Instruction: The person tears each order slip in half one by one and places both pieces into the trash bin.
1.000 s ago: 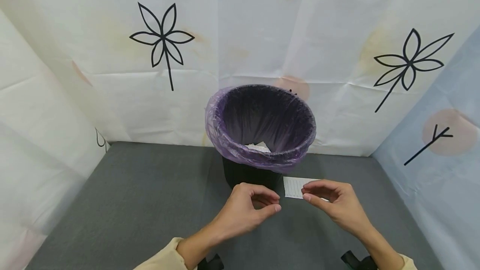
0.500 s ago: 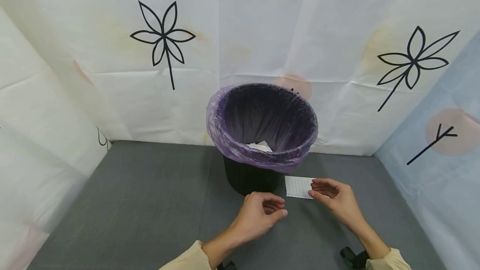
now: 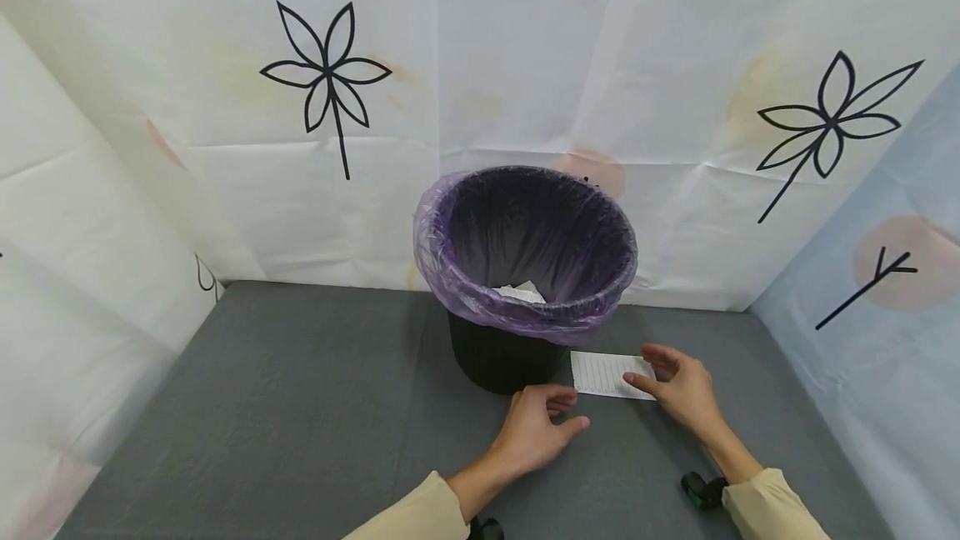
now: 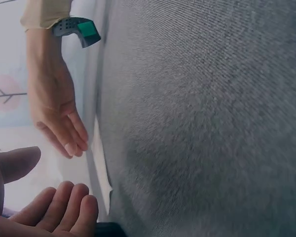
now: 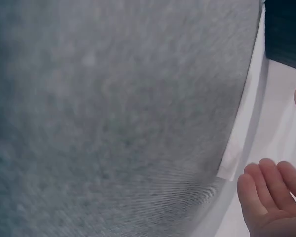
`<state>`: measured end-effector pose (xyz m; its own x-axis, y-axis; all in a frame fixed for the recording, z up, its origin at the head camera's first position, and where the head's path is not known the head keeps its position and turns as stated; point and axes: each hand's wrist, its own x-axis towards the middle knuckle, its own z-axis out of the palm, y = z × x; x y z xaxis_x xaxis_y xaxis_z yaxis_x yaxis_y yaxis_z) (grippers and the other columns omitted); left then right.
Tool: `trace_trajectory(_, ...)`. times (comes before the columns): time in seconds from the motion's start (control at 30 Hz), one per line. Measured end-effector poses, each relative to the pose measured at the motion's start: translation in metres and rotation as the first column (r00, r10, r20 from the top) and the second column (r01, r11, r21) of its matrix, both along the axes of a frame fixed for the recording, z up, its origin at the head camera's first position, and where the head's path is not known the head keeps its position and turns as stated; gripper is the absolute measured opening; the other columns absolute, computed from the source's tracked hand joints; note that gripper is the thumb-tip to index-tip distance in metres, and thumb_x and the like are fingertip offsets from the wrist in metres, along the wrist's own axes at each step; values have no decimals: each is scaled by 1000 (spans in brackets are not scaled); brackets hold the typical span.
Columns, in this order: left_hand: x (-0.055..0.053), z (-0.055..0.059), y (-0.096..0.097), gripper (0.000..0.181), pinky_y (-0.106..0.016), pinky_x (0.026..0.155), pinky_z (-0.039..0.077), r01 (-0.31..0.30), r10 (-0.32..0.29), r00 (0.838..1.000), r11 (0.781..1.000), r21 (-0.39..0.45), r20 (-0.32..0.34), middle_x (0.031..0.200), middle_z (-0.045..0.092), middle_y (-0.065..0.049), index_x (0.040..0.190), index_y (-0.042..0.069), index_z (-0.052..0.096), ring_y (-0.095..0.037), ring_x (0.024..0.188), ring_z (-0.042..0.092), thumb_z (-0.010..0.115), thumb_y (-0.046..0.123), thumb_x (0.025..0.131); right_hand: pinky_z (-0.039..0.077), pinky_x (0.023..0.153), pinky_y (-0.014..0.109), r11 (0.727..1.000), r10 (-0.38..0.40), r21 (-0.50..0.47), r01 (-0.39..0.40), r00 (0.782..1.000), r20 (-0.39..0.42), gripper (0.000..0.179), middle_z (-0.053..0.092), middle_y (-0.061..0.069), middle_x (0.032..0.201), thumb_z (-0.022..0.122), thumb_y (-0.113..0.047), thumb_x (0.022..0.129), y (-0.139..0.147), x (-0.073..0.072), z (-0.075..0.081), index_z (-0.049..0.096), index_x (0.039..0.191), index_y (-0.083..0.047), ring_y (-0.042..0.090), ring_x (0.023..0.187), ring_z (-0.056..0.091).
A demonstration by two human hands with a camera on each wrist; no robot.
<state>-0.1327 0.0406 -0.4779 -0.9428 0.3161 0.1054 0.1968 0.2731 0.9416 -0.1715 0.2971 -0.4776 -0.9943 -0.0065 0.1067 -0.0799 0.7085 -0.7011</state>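
A lined sheet of white paper (image 3: 603, 375) lies flat on the grey table, just right of the bin's base. My right hand (image 3: 681, 390) hovers over the paper's right end in the head view, thumb and fingers apart, holding nothing. In front of the bin, my left hand (image 3: 536, 432) has its fingertips near the paper's left front corner, thumb spread from loosely bent fingers. The left wrist view shows the paper (image 4: 100, 163) edge-on beyond the left fingers (image 4: 89, 212). From the right wrist, the paper (image 5: 241, 133) appears as a thin strip beside the right fingers (image 5: 266, 185).
A black bin (image 3: 498, 357) with a purple liner (image 3: 435, 232) stands at the back middle of the grey table (image 3: 300, 407). White scraps of paper (image 3: 520, 292) lie inside it. Fabric walls (image 3: 225, 107) with printed flowers enclose the back and sides.
Both hands have moved rightward, the left also slightly nearer the front edge. More of the paper shows as the right hand shifts to its right end. The bin and paper stay in place.
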Motion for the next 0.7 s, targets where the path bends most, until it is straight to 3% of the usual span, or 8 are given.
trace_trajectory(0.37,-9,-6,25,57,-43,103,47,-47,70,989,984,-170,134,129,67,-11,137,0,60,-29,123,59,79,24,89,48,96,59,997,-17,78,14,999,40,72,57,34,133,88,-22,82,2,-10,-6,54,135,13,51,120,58)
trace_trajectory(0.7,-9,-10,31,53,-40,101,47,-48,70,987,988,-149,146,124,68,-8,132,0,62,-27,119,60,80,20,87,49,91,60,993,35,111,-38,999,26,62,65,29,123,89,-22,80,5,-9,-7,63,126,10,49,113,61)
